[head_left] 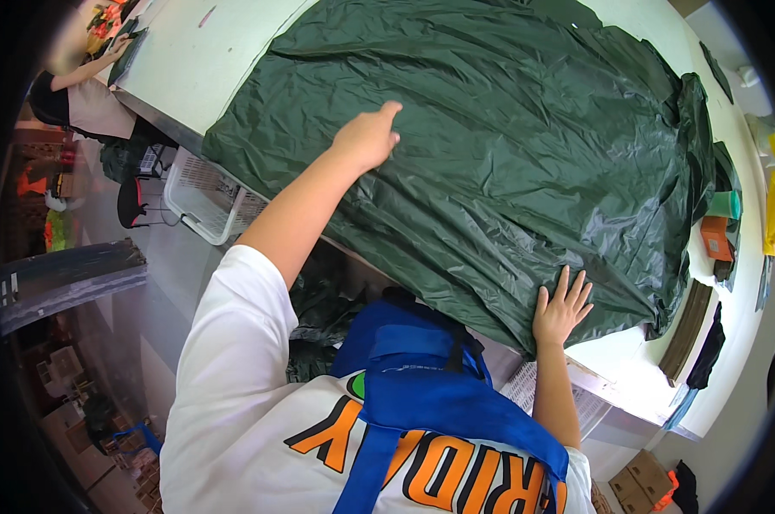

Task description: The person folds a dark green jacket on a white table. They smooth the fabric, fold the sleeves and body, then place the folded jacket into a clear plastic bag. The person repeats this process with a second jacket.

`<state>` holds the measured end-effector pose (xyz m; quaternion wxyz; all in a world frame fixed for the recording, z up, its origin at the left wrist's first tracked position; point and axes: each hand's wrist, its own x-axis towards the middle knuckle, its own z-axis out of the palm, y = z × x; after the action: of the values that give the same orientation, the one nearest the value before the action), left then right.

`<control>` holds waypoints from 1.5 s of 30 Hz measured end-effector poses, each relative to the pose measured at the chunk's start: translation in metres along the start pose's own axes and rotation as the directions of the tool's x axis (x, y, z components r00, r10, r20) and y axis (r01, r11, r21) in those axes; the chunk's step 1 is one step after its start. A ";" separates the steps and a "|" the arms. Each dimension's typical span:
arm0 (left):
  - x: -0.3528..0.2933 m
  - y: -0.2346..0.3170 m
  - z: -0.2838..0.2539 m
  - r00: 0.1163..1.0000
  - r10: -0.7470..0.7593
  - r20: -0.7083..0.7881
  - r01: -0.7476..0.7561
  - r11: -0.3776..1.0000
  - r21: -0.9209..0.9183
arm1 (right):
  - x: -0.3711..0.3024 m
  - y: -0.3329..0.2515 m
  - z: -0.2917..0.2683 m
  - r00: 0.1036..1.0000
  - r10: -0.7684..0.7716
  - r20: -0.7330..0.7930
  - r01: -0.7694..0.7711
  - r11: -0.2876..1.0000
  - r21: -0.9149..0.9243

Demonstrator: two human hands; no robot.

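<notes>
A large dark green sheet of thin, shiny, creased material (490, 163) lies spread over the white table (207, 64). My left hand (366, 139) is over its left middle part, with one finger stretched out and the thumb apart; the other fingers are mostly hidden, and nothing shows in its grasp. Near the sheet's front edge, to the right, my right hand (562, 310) lies flat with fingers spread, pressing on the material. Bunched folds run along the sheet's right side.
A white plastic basket (200, 199) stands below the table's left edge. Another person (87, 98) sits at the far left. On the table's right lie a green tape roll (724, 205), an orange-brown box (715, 238) and a brown strip (686, 330). Cartons (643, 481) stand at lower right.
</notes>
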<state>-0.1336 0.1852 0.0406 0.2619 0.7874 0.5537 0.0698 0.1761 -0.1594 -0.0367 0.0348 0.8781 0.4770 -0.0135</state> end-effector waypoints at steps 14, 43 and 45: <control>-0.112 -0.083 0.035 0.973 0.210 0.098 -0.232 0.896 0.379 | -0.080 0.045 -0.037 0.875 -0.466 0.129 0.396 0.844 0.362; -0.127 -0.287 -0.010 0.610 -0.792 -0.037 0.001 0.047 -0.999 | -0.077 0.068 -0.041 0.859 -0.455 0.237 0.372 0.870 0.322; -0.138 -0.287 -0.039 0.593 -0.804 0.040 0.188 0.090 -0.978 | -0.073 0.070 -0.060 0.852 -0.462 0.248 0.365 0.861 0.353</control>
<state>-0.4409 0.1444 -0.0423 0.5041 0.1728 0.6956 0.4818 0.1944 -0.2538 0.0311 -0.0218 0.7340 0.6367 -0.2353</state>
